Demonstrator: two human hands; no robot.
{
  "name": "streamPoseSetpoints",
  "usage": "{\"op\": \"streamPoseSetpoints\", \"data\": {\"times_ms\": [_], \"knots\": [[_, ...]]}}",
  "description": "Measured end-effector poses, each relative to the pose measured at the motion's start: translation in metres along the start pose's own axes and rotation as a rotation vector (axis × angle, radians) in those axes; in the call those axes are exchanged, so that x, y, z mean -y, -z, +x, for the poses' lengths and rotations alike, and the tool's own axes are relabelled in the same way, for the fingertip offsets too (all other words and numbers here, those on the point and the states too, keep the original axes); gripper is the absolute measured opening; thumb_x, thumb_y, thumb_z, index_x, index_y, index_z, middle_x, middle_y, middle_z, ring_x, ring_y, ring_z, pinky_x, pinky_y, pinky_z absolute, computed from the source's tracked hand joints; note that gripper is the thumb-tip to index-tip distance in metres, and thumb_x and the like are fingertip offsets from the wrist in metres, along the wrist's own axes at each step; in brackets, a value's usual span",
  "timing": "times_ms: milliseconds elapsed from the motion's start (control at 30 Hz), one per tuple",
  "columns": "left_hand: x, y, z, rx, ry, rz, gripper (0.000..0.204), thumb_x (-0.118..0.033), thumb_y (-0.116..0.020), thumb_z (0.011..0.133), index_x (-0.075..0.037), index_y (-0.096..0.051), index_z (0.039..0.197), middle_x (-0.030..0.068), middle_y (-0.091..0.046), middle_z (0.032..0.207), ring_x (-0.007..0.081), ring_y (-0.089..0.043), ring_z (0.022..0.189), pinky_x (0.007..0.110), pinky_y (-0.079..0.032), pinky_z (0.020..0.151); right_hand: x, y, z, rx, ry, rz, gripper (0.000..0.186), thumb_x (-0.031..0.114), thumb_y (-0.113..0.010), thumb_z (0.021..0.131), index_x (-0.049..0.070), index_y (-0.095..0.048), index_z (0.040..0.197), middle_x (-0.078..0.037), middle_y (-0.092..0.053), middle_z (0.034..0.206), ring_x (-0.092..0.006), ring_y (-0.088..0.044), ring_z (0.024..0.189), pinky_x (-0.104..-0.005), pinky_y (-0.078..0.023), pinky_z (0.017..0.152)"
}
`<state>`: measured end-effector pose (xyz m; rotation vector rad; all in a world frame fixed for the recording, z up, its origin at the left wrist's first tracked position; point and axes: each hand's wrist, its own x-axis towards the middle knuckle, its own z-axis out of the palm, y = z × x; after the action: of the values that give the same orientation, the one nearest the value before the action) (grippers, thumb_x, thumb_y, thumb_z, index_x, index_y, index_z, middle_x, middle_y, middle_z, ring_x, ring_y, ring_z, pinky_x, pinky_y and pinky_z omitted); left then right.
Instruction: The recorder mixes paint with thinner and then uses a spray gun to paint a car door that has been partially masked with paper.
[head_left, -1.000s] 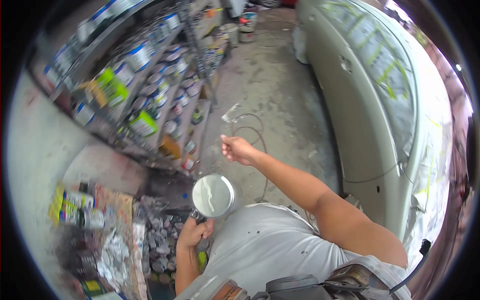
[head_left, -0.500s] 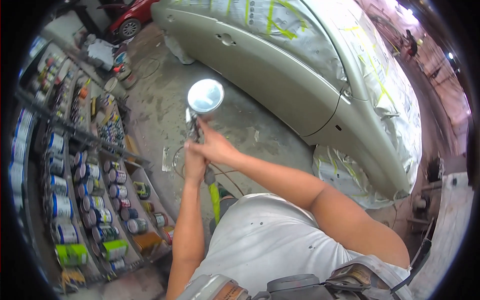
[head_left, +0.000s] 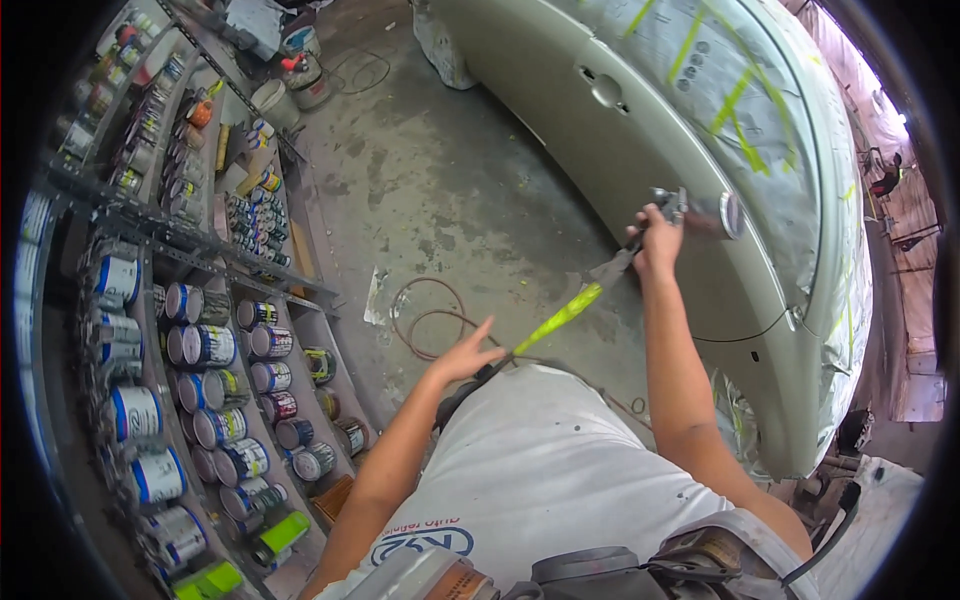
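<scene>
My right hand (head_left: 655,240) grips a spray gun (head_left: 670,205) with a round metal cup (head_left: 722,215), held out beside the pale beige car door (head_left: 560,110). The gun's hose (head_left: 560,315), wrapped in bright yellow-green stuff along its lower part, runs back toward my body. My left hand (head_left: 470,350) is open, fingers apart, close to that hose at my waist; whether it touches it I cannot tell. The car's windows (head_left: 750,60) are covered with masking sheet and yellow-green tape.
Shelves (head_left: 180,260) of paint cans line the left. A looped hose (head_left: 430,283) lies on the stained concrete floor (head_left: 420,180). Buckets (head_left: 275,100) stand at the back left. A pale board (head_left: 880,495) is at the lower right.
The gun passed from my left hand through both hands into my right, then moved right toward the door. My left hand let go and dropped back. The view turned toward the car.
</scene>
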<state>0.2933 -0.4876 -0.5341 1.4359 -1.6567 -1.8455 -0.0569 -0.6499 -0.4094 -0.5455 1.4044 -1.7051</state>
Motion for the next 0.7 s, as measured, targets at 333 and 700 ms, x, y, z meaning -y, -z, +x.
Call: {"op": "streamPoseSetpoints", "data": {"times_ms": [333, 700], "knots": [[0.098, 0.192, -0.013, -0.319, 0.409, -0.123, 0.072, -0.032, -0.066, 0.093, -0.001, -0.036, 0.151, 0.0232, -0.054, 0.140, 0.0282, -0.052, 0.131, 0.035, -0.038, 0.109, -0.076, -0.025, 0.115, -0.478, 0.040, 0.140, 0.030, 0.000, -0.056, 0.092, 0.020, -0.050, 0.114, 0.003, -0.053, 0.085, -0.0092, -0.051, 0.063, -0.0304, -0.045, 0.049], [0.131, 0.406, 0.156, -0.417, 0.530, 0.275, 0.078, -0.056, -0.057, 0.092, 0.001, -0.045, 0.145, 0.0275, -0.058, 0.134, 0.0363, -0.056, 0.127, 0.040, -0.042, 0.106, -0.106, -0.139, 0.242, -0.680, 0.202, -0.114, 0.065, 0.010, -0.060, 0.095, 0.020, -0.034, 0.154, -0.005, -0.058, 0.123, -0.0137, -0.060, 0.080, -0.0287, -0.052, 0.053]]}}
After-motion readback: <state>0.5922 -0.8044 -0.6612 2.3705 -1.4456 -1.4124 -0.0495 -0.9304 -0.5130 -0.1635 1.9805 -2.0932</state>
